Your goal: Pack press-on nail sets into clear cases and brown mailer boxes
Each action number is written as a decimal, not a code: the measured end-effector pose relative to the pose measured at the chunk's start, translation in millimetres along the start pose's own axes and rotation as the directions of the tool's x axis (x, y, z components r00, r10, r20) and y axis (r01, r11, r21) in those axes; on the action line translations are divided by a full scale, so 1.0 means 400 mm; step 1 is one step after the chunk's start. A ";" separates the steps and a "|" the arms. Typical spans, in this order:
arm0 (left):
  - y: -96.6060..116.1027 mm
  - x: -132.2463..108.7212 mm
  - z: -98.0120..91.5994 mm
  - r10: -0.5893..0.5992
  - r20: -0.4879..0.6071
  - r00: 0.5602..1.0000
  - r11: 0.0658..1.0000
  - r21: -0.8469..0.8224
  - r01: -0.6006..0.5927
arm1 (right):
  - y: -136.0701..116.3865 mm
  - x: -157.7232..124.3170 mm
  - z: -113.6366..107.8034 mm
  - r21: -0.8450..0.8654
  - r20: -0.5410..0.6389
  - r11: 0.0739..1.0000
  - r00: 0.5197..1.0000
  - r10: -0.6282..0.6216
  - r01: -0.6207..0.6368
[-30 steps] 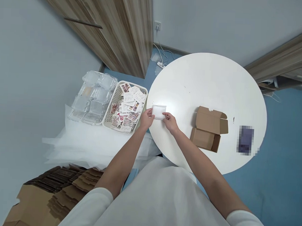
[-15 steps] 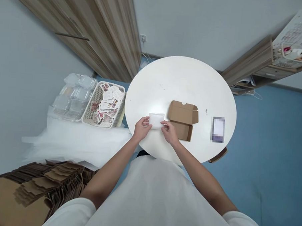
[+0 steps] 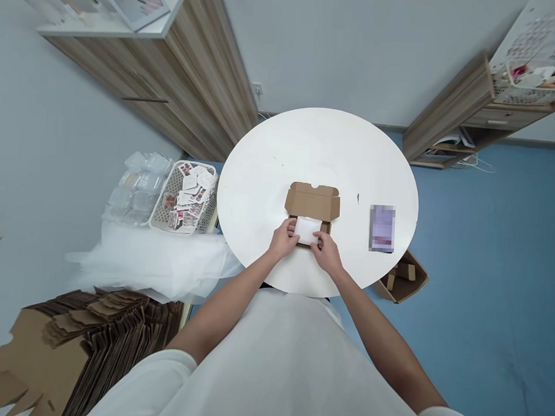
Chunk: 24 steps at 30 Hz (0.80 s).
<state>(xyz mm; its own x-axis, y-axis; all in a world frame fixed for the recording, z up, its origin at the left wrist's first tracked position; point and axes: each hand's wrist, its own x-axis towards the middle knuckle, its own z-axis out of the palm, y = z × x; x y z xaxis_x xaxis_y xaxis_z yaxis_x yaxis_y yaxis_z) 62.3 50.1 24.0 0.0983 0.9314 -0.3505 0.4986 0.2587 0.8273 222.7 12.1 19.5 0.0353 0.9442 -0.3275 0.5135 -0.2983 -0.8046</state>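
Note:
A small packet wrapped in white foam sheet [image 3: 307, 231] is at the mouth of an open cardboard box [image 3: 312, 202], whose lid is folded back away from me. My left hand [image 3: 284, 239] pinches the packet's left edge between thumb and fingers. On its right edge, my right hand [image 3: 326, 250] grips the near corner. Most of the box's inside is covered by the packet and my hands, so I cannot tell whether the packet touches the bottom. The box rests on a round white table [image 3: 261, 170].
A phone-like blurred object [image 3: 382, 228] lies on the table's right. Left of the table stand a white basket of printed packets [image 3: 183, 198], clear plastic boxes [image 3: 138, 189], foam sheets [image 3: 151, 257] and stacked flat cardboard [image 3: 115, 336]. A larger carton [image 3: 401, 278] sits below the right edge.
Both hands have carried the wrapped packet rightwards from beside the cardboard box to over its opening. The box now sits squarer to me, and the camera view has shifted.

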 end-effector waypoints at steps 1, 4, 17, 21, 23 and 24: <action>0.000 0.003 0.001 0.000 0.009 1.000 0.999 0.042 -0.001 | 0.003 0.002 0.001 -0.019 0.007 1.000 1.000 0.012 -0.012; -0.002 0.012 0.001 0.021 0.061 0.998 0.984 0.177 -0.031 | 0.009 0.010 0.007 -0.067 0.030 0.997 0.999 0.045 -0.043; -0.015 0.037 0.011 0.065 0.436 0.897 0.713 0.609 -0.348 | -0.012 0.019 0.026 -0.385 0.124 0.921 0.985 0.119 -0.063; -0.025 0.035 0.007 0.090 0.432 0.898 0.705 0.609 -0.363 | -0.006 0.022 0.039 -0.427 0.122 0.902 0.985 0.123 -0.059; -0.031 0.034 0.008 0.103 0.429 0.897 0.697 0.613 -0.373 | -0.002 0.022 0.045 -0.437 0.110 0.897 0.986 0.126 -0.065; -0.035 0.033 0.009 0.109 0.430 0.896 0.692 0.615 -0.379 | 0.000 0.021 0.048 -0.438 0.103 0.896 0.986 0.127 -0.070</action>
<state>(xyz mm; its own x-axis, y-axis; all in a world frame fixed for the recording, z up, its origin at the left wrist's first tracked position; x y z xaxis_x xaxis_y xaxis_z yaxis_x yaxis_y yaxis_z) 59.8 57.8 6.3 0.5126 0.7531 -0.4124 0.8371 -0.3316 0.4351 206.5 17.3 7.2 0.0117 0.8789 -0.4768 0.8335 -0.2719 -0.4809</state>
